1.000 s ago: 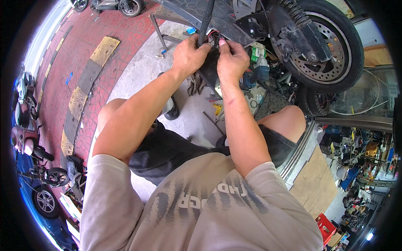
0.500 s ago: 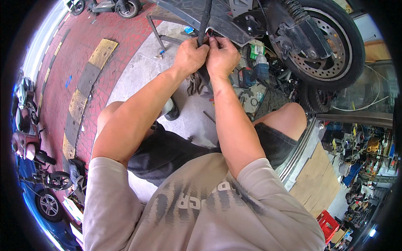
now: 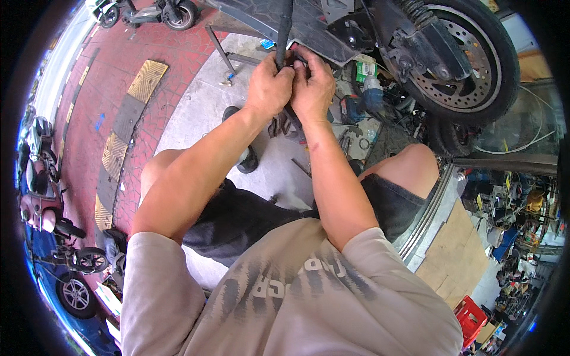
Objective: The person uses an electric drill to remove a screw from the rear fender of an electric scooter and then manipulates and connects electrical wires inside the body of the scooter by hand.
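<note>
A thick black sleeved cable runs down from the top of the view into my hands. My left hand is closed round its lower part, thumb toward the right. Close against it, my right hand is closed too, with its fingers bent near the cable's lower end. A bit of red shows by the right fingertips, too small to make out; what those fingers pinch is hidden. Just beyond both hands lies the dark footboard of a scooter. Its wheel with a drilled brake disc stands at the upper right.
A blue cordless drill lies right of my hands among loose tools and parts. The footboard rests by a metal-legged stand. Worn gloves or rags lie below my hands. Parked scooters line the left.
My right hand's fingers have shifted and bent differently at the cable's lower end. Both hands stay together at nearly the same place, and the whole view has tilted slightly.
</note>
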`<state>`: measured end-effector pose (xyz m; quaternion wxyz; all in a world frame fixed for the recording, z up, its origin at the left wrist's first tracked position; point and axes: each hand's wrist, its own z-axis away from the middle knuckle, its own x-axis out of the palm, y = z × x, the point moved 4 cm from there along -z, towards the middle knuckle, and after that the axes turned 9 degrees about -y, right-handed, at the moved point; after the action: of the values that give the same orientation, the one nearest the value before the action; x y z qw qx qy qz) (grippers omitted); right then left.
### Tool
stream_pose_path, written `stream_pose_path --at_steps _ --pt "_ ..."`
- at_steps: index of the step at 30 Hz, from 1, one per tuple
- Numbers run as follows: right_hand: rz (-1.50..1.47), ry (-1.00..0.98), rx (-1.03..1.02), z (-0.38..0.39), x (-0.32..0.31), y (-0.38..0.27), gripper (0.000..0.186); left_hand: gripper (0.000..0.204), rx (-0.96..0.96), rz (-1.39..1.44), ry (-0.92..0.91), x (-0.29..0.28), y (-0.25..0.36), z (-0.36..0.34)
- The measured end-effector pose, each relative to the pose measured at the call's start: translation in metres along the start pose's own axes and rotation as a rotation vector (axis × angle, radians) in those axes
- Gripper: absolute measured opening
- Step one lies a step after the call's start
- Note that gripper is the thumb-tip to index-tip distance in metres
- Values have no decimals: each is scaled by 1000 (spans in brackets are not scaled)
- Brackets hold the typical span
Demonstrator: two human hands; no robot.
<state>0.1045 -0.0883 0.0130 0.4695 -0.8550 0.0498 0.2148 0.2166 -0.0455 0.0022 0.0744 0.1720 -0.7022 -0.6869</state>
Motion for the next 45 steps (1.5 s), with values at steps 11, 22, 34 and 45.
stream_pose_path --at_steps 11,22,34,45 --pt "203 -217 1 4 -3 5 48 37 33 27 -4 3 6 1" --pt "-362 192 385 16 -33 24 28 51 16 -21 -114 4 15 -1" --pt "-587 167 625 3 10 46 36 34 -132 -307 -120 -16 -1 -12" --pt "-145 205 480 -2 -16 6 38 19 -32 111 -410 -11 14 -22"
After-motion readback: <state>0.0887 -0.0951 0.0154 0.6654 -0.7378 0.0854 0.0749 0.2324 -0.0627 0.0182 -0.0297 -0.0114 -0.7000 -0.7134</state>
